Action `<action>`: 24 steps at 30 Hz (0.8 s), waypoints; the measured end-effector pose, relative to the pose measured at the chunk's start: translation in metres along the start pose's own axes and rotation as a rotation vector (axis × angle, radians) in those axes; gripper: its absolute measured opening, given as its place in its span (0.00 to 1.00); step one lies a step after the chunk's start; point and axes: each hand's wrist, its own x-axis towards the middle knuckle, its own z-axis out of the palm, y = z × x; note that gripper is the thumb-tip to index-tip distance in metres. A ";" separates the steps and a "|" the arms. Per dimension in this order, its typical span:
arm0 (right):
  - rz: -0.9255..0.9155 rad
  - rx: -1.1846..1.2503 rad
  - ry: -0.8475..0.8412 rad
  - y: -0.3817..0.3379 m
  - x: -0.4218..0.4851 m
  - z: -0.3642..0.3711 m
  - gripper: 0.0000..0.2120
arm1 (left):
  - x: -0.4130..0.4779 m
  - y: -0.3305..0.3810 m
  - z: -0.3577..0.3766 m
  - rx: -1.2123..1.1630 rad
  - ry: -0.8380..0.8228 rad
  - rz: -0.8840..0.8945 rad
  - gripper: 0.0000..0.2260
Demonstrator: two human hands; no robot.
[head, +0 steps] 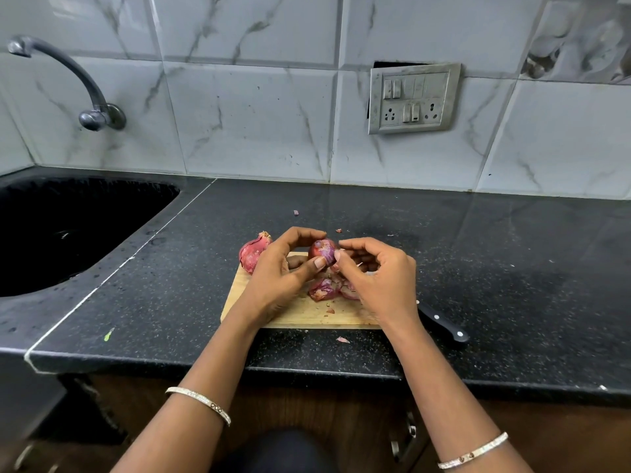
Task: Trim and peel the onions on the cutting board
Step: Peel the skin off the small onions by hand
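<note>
1. While my left hand (285,264) grips the onion (322,250) above the cutting board (300,314), my right hand (370,271) pinches at its side — probably a strip of skin, though that is hard to make out.
2. A 2nd, unpeeled onion (253,252) sits at the board's far-left edge.
3. Loose peels (324,288) lie beneath my hands — the knife (444,324) rests just right of the board.

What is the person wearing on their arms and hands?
Both forearms are bare, with no sleeves or gloves. Each wrist carries a thin silver-coloured bangle with small dark markings: one on the left arm, one on the right arm. No rings are clearly visible on the fingers.
</note>
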 end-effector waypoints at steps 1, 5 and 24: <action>-0.013 -0.005 -0.007 0.000 0.000 0.000 0.04 | 0.000 0.000 0.000 -0.002 -0.001 0.002 0.15; -0.101 -0.072 0.008 0.001 -0.001 -0.001 0.02 | 0.000 0.000 0.000 0.005 -0.008 0.001 0.16; -0.059 -0.178 0.053 0.009 0.001 0.002 0.03 | -0.002 0.004 -0.001 -0.016 -0.065 0.006 0.17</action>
